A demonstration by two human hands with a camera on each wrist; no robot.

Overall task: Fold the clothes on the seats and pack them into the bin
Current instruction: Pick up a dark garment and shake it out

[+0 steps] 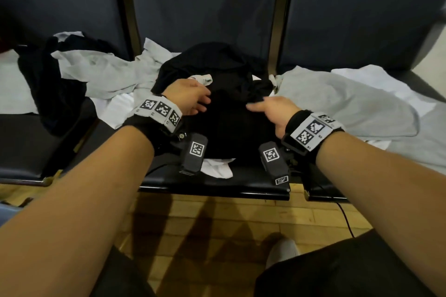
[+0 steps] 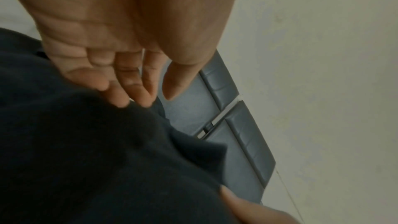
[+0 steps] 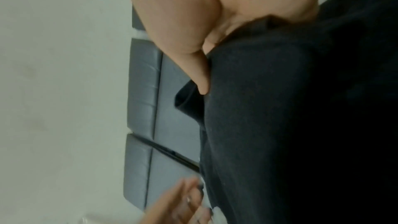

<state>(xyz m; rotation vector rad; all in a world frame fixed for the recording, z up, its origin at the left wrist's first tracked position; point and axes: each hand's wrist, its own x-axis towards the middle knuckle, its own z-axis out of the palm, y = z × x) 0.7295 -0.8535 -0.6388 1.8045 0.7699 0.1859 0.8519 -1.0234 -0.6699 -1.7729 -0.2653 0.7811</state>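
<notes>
Black garment [image 1: 231,94] between both hands, left hand [image 1: 190,99] flat on it, right hand [image 1: 275,108] pinching a fold.

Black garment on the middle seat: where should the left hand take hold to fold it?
Probably the black garment's bunched far-left edge, reached from the left, over the grey garment. The right hand already pinches a fold on the right; the left hand rests open on the cloth nearby.
</notes>
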